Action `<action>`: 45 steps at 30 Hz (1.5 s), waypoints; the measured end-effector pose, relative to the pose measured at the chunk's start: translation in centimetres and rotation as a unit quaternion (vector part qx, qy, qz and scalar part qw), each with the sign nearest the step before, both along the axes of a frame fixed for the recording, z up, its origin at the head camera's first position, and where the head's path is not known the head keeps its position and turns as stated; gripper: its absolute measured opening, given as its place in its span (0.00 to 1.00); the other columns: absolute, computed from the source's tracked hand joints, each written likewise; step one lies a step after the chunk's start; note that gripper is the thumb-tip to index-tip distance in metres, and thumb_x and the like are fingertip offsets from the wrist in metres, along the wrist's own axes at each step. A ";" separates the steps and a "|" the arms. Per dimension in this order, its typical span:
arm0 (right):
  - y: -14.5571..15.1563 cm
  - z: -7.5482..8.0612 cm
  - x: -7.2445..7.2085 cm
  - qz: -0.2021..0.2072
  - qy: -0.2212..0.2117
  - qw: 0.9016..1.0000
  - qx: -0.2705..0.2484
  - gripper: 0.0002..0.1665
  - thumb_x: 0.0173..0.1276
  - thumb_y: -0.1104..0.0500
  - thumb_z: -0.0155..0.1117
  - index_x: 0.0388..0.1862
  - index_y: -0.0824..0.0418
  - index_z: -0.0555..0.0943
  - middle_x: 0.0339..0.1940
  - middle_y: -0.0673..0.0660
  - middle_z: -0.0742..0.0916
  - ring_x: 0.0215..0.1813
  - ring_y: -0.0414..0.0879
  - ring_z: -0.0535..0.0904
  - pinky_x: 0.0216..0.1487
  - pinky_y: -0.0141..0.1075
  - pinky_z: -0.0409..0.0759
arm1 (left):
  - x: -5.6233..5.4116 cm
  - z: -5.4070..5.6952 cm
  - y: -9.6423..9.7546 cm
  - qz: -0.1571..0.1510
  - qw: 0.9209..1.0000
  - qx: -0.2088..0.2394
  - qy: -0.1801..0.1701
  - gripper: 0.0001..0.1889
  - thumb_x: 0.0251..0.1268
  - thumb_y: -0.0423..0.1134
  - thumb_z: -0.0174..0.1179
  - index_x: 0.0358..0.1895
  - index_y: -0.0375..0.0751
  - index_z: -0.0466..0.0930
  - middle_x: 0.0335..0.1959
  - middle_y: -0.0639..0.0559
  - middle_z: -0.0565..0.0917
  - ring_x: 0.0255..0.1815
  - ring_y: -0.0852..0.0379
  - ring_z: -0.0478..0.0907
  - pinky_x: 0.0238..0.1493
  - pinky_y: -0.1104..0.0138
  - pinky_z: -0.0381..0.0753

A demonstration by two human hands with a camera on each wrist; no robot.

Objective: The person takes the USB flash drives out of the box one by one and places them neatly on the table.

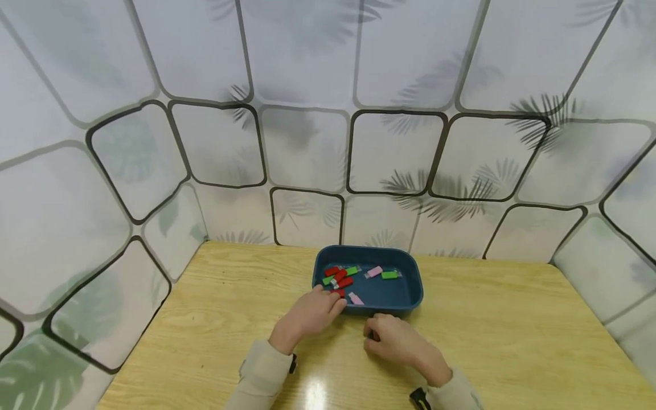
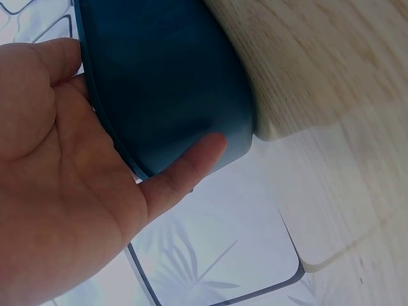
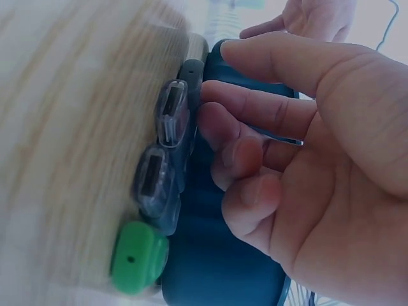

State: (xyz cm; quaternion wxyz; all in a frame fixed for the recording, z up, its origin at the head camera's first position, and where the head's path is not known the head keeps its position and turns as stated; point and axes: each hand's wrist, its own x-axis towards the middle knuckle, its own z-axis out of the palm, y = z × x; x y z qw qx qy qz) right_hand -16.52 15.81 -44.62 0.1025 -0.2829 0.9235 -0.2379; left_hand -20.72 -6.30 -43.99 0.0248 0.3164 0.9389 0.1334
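Note:
My left hand (image 1: pixel 314 310) lies over the front left rim of a dark blue bin (image 1: pixel 394 304). One finger rests along the bin's outer wall in the left wrist view; other fingertips reach inside beside a red USB stick (image 1: pixel 336 293), and their hold is hidden. On the table before the bin, my right hand (image 1: pixel 397 337) has curled fingers. Thumb and forefinger pinch a dark grey USB stick (image 3: pixel 191 71). Beside it, other dark sticks with clear caps (image 3: pixel 152 178) and a green USB stick (image 3: pixel 140 255) line up against the bin, covered by the hand in the head view.
Inside the bin lie several loose USB sticks: red (image 1: pixel 338 277), green (image 1: pixel 389 275) and pink (image 1: pixel 374 272). The bin stands on a pale wooden table (image 1: pixel 487 324). Patterned cloth walls (image 1: pixel 307 154) rise behind and at both sides.

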 end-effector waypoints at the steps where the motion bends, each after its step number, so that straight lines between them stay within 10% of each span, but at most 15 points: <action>1: 0.0 0.1 0.0 0.001 0.000 1.000 -0.006 0.04 0.65 0.60 0.67 0.36 0.59 0.83 0.26 0.45 0.77 0.28 0.35 0.69 0.30 0.32 0.71 | 0.0 0.0 0.0 -0.001 1.000 0.000 0.001 0.19 0.81 0.47 0.44 0.45 0.41 0.83 0.37 0.51 0.85 0.40 0.51 0.75 0.49 0.60 0.76; 10: 0.7 3.1 -0.7 -0.019 0.100 0.978 -0.182 0.06 0.70 0.63 0.64 0.45 0.59 0.83 0.36 0.48 0.83 0.27 0.32 0.71 0.29 0.30 0.75 | -0.2 0.2 0.2 -0.006 1.000 0.001 0.007 0.18 0.81 0.46 0.44 0.45 0.40 0.83 0.38 0.50 0.86 0.41 0.51 0.78 0.52 0.59 0.75; 17: 0.7 2.9 -3.3 -0.166 0.140 0.973 -0.079 0.08 0.72 0.61 0.62 0.46 0.59 0.85 0.41 0.54 0.81 0.37 0.44 0.75 0.36 0.39 0.76 | -0.2 0.1 0.0 0.002 1.000 -0.005 -0.003 0.18 0.81 0.46 0.45 0.45 0.40 0.83 0.39 0.50 0.86 0.43 0.50 0.78 0.53 0.58 0.75; 25: 0.1 0.7 -4.3 -0.170 0.092 0.981 -0.002 0.19 0.76 0.50 0.58 0.52 0.62 0.85 0.60 0.66 0.81 0.63 0.65 0.73 0.61 0.59 0.72 | 0.2 -0.3 0.2 -0.007 1.000 -0.013 0.002 0.19 0.82 0.47 0.43 0.46 0.42 0.83 0.39 0.52 0.86 0.43 0.51 0.77 0.52 0.60 0.75; 35: 0.2 0.0 -4.6 -0.188 0.040 0.981 0.033 0.24 0.77 0.47 0.55 0.58 0.62 0.83 0.67 0.68 0.76 0.67 0.66 0.70 0.62 0.61 0.71 | 0.2 -0.1 0.1 -0.003 1.000 -0.019 0.001 0.19 0.82 0.47 0.43 0.49 0.41 0.83 0.41 0.51 0.86 0.45 0.51 0.78 0.53 0.59 0.76; 45: 0.2 0.5 -4.8 -0.181 0.003 0.982 0.050 0.21 0.79 0.45 0.51 0.34 0.54 0.84 0.20 0.51 0.77 0.29 0.44 0.76 0.33 0.42 0.71 | 0.0 -0.1 0.2 -0.005 1.000 -0.018 0.009 0.19 0.82 0.47 0.43 0.48 0.41 0.83 0.40 0.51 0.86 0.45 0.51 0.78 0.53 0.59 0.75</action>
